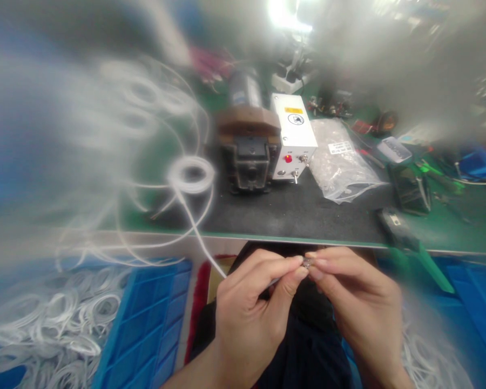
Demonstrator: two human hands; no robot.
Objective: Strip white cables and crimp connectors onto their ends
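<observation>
My left hand is closed round a white cable, its thumb and forefinger pinched near the cable's end. The cable runs up from the hand to a white coil on the bench. Fingertip to fingertip with it, my right hand pinches a small clear connector-like piece. Most of that piece is hidden by the fingers. Both hands are in front of the bench edge, above my lap.
On the bench stand a dark machine and a white control box. Right of them lie a clear plastic bag and a green-handled tool. A blue crate and several white coils are at lower left.
</observation>
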